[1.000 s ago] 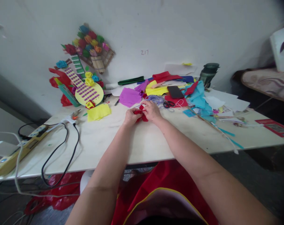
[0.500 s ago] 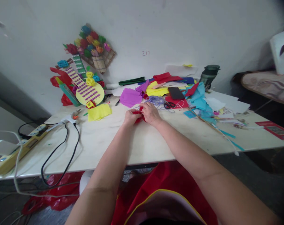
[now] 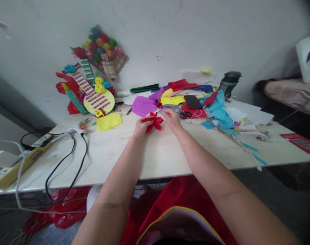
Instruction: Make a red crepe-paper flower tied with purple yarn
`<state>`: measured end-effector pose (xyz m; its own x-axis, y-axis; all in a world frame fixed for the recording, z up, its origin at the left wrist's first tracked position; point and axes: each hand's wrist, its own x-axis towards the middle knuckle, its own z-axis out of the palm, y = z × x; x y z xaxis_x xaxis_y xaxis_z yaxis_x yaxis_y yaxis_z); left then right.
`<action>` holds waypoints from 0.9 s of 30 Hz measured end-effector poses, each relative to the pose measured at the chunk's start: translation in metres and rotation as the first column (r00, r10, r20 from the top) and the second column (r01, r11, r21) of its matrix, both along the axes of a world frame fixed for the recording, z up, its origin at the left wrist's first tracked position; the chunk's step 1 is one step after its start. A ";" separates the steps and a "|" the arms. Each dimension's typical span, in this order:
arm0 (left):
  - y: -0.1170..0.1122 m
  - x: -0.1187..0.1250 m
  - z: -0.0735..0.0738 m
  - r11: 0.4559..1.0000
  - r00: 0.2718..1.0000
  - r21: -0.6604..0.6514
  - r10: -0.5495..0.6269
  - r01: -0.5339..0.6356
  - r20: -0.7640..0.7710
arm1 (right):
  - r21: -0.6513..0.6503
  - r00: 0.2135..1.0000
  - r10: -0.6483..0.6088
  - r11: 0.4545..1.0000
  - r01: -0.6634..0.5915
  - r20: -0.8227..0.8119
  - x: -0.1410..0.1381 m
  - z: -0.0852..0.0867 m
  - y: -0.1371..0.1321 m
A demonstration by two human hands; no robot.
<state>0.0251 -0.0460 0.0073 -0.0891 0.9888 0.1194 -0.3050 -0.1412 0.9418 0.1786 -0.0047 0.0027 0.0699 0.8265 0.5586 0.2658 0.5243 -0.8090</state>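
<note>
A red crepe-paper flower (image 3: 155, 122) with several pointed petals fans out just above the table. My left hand (image 3: 141, 126) pinches it from its left side. To the right of the flower, and apart from it, my right hand (image 3: 172, 119) is closed, its fingertips pinched on pale purple string (image 3: 160, 111). More of that string (image 3: 174, 107) lies in a loose bundle right behind the fingers. Black-handled scissors (image 3: 186, 115) lie beside the bundle, on the right.
A phone (image 3: 192, 101) rests on coloured paper at the back. Purple paper (image 3: 142, 106) and yellow paper (image 3: 109, 121) lie left of the hands. A glue gun (image 3: 77, 129) with a black cable sits near a power strip (image 3: 27, 163). A dark bottle (image 3: 229, 84) stands back right.
My right hand has come off the red paper and moved right. The petals now show spread open, while my left hand keeps its hold.
</note>
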 end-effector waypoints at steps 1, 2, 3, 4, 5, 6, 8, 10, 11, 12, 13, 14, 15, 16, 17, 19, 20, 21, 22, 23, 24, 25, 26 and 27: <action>0.000 0.000 0.000 1.000 1.000 -0.004 0.001 -0.001 0.003 | -0.074 0.999 0.007 0.997 -0.011 -0.050 0.001 0.000 0.000; 0.000 0.000 0.000 1.000 1.000 -0.009 0.003 -0.003 0.002 | -0.132 0.996 0.023 0.991 -0.035 -0.090 0.001 0.001 0.000; 0.000 -0.001 0.000 1.000 1.000 -0.010 0.009 -0.009 0.001 | -0.173 0.992 0.048 0.983 -0.068 -0.118 0.001 0.002 -0.002; 0.001 -0.001 0.000 1.000 1.000 -0.013 0.016 -0.016 0.000 | -0.199 0.988 0.079 0.974 -0.105 -0.136 0.000 0.004 -0.004; 0.001 -0.001 -0.001 1.000 1.000 -0.015 0.020 -0.020 0.002 | -0.215 0.984 0.105 0.967 -0.135 -0.147 -0.001 0.005 -0.007; 0.002 -0.002 -0.001 1.000 1.000 -0.018 0.021 -0.020 0.008 | -0.231 0.980 0.127 0.960 -0.160 -0.152 -0.003 0.006 -0.009; 0.003 -0.002 -0.003 0.999 0.999 -0.024 0.021 -0.021 0.026 | -0.262 0.976 0.160 0.945 -0.195 -0.151 -0.005 0.007 -0.011; 0.004 -0.002 -0.005 0.999 0.999 -0.029 0.020 -0.019 0.041 | -0.280 0.971 0.195 0.933 -0.227 -0.136 -0.006 0.004 -0.009; 0.004 -0.002 -0.005 0.999 0.999 -0.027 0.018 -0.016 0.048 | -0.278 0.970 0.209 0.931 -0.236 -0.122 -0.007 0.002 -0.007; 0.004 -0.001 -0.006 1.000 0.998 -0.026 0.012 -0.011 0.053 | -0.270 0.970 0.218 0.933 -0.238 -0.103 -0.008 -0.001 -0.004; 0.003 0.000 -0.006 1.000 0.998 -0.023 0.006 -0.005 0.057 | -0.259 0.973 0.215 0.938 -0.230 -0.084 -0.008 -0.004 -0.002; 0.003 0.000 -0.006 1.000 0.998 -0.021 -0.003 0.004 0.058 | -0.250 0.976 0.209 0.943 -0.219 -0.066 -0.008 -0.006 0.001; 0.003 0.001 -0.006 1.000 0.998 -0.018 -0.015 0.016 0.056 | -0.244 0.977 0.205 0.947 -0.212 -0.052 -0.008 -0.008 0.003; 0.003 0.001 -0.006 0.999 0.998 -0.015 -0.029 0.030 0.047 | -0.237 0.979 0.200 0.950 -0.204 -0.040 -0.008 -0.010 0.005; 0.003 0.001 -0.005 0.999 0.999 -0.008 -0.043 0.043 0.032 | -0.234 0.980 0.196 0.952 -0.196 -0.027 -0.008 -0.011 0.006; 0.003 0.001 -0.006 0.998 0.998 0.012 -0.064 0.064 -0.012 | -0.227 0.983 0.184 0.957 -0.178 0.003 -0.008 -0.011 0.007; 0.004 0.001 -0.006 0.997 0.997 0.027 -0.069 0.070 -0.039 | -0.224 0.984 0.176 0.960 -0.167 0.020 -0.007 -0.010 0.006; 0.004 0.001 -0.006 0.997 0.995 0.041 -0.070 0.073 -0.069 | -0.220 0.985 0.170 0.963 -0.158 0.038 -0.007 -0.009 0.006; 0.005 0.000 -0.006 0.996 0.993 0.058 -0.068 0.074 -0.096 | -0.215 0.985 0.165 0.965 -0.150 0.054 -0.006 -0.007 0.005; 0.005 0.000 -0.006 0.994 0.991 0.076 -0.065 0.075 -0.120 | -0.210 0.985 0.161 0.967 -0.143 0.069 -0.006 -0.006 0.003; 0.005 0.000 -0.006 0.992 0.988 0.097 -0.062 0.076 -0.140 | -0.206 0.984 0.157 0.969 -0.137 0.084 -0.006 -0.005 0.002; 0.005 0.000 -0.006 0.990 0.986 0.119 -0.056 0.075 -0.155 | -0.204 0.983 0.153 0.970 -0.130 0.098 -0.005 -0.003 0.001; 0.004 0.001 -0.006 0.988 0.985 0.138 -0.051 0.074 -0.165 | -0.201 0.983 0.149 0.972 -0.125 0.110 -0.005 -0.002 0.000; 0.004 0.001 -0.006 0.985 0.984 0.153 -0.047 0.074 -0.170 | -0.196 0.982 0.145 0.973 -0.119 0.120 -0.005 -0.001 -0.001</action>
<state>0.0260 -0.0422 0.0017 0.0044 0.9592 0.2826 -0.1593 -0.2783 0.9472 0.1740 -0.0057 0.0015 -0.1113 0.9142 0.3897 0.3162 0.4043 -0.8582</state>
